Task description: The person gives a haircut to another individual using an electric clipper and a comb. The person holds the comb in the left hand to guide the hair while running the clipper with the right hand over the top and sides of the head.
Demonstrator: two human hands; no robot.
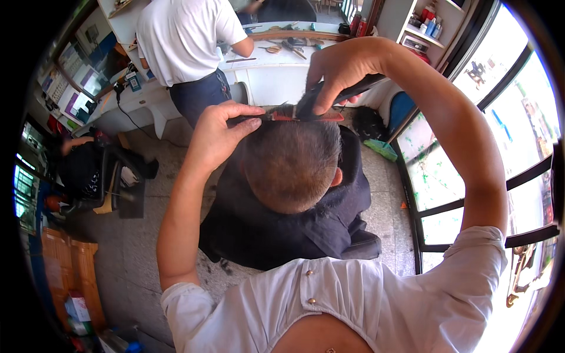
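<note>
A person draped in a dark barber's cape (273,238) sits before me, the back of the head (291,167) turned towards me with the hair cut short. My left hand (227,128) pinches the dark handle of a hair comb. The comb's red toothed part (330,117) lies level across the hair at the top front of the head. In my right hand (342,75) is a black hair clipper (311,99), held from above with its cutting end against the comb. Part of the comb's teeth is hidden behind the clipper.
Another person (185,42) in a white shirt stands at the white counter (276,57), where scissors (270,49) and other tools lie. A black salon chair (99,181) is at left. A green broom (382,150) and a pile of hair (371,123) are beside the glass door (441,189).
</note>
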